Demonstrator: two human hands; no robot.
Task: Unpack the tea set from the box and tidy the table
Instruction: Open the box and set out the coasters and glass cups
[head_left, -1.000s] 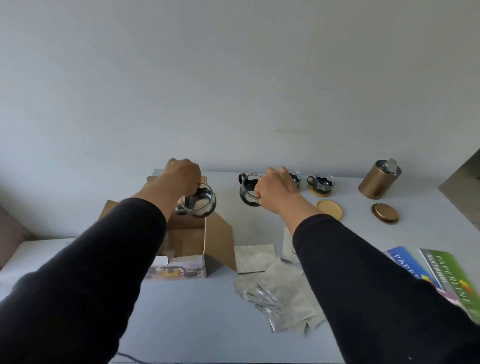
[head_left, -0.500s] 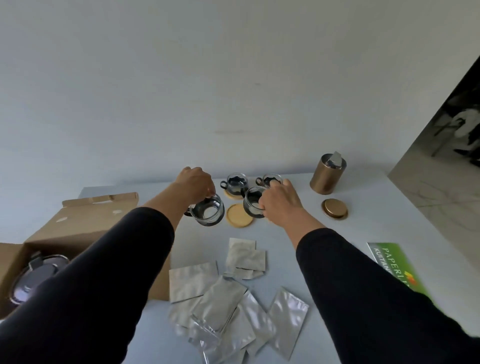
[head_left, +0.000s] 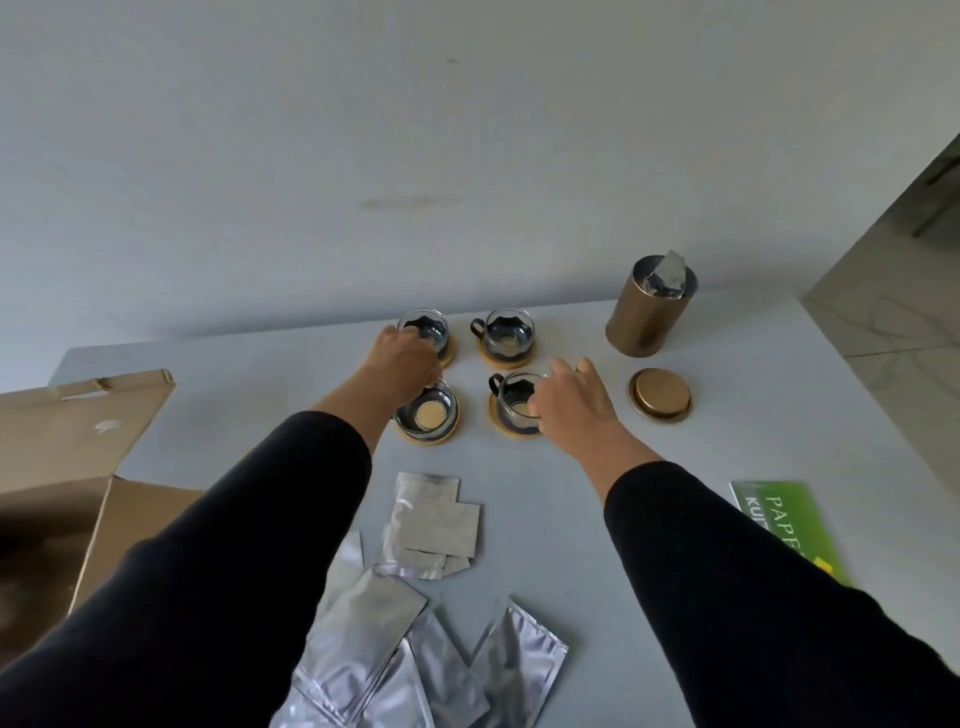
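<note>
Clear glossy glass cups (head_left: 426, 413) in dark holders sit on matt wooden coasters (head_left: 511, 425). The tin (head_left: 647, 314) and lid (head_left: 660, 395) right of the hands look like brushed bronze metal. Nearer lie shiny crinkled foil pouches (head_left: 436, 525); the box (head_left: 78, 431) is matt brown cardboard.

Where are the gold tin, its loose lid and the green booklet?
gold tin (head_left: 644, 322): head view, on its side wall.
loose lid (head_left: 660, 393): head view, on its flat top.
green booklet (head_left: 784, 525): head view, on its printed cover.
</note>
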